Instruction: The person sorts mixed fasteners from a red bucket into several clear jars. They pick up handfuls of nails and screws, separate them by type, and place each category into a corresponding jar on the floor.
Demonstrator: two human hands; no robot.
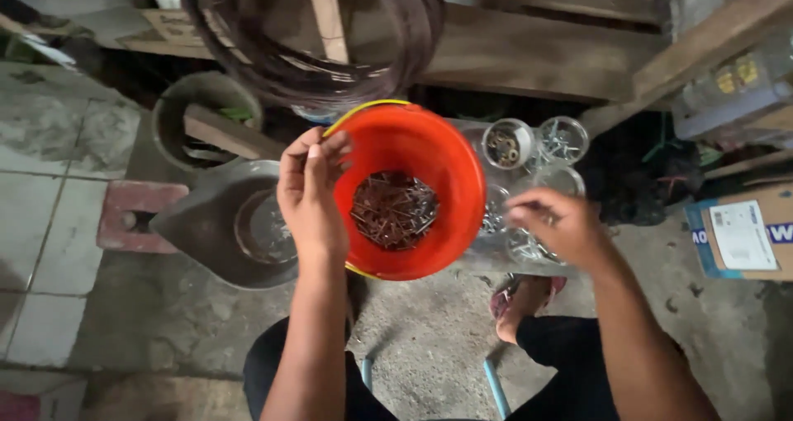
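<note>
Fingers of my left hand (310, 194) grip the orange bucket (450, 169) of rusty nails (392, 210); right hand (557, 227) fingers pinched closed beside it.

Head view in soft, dim daylight, brightest on the tiled floor (49, 214) at left. Deep shadow beneath the planks (529, 57) at top. The right hand (557, 227) is motion-blurred; wire coil (306, 49) slightly soft; edges mildly distorted.

A: What's worn?
B: Black shorts (570, 338) over both knees; both arms bare to the frame edge, no sleeves, watch or rings.
A: Feet?
B: Right foot (522, 299) in a reddish sandal; the left is hidden
</note>
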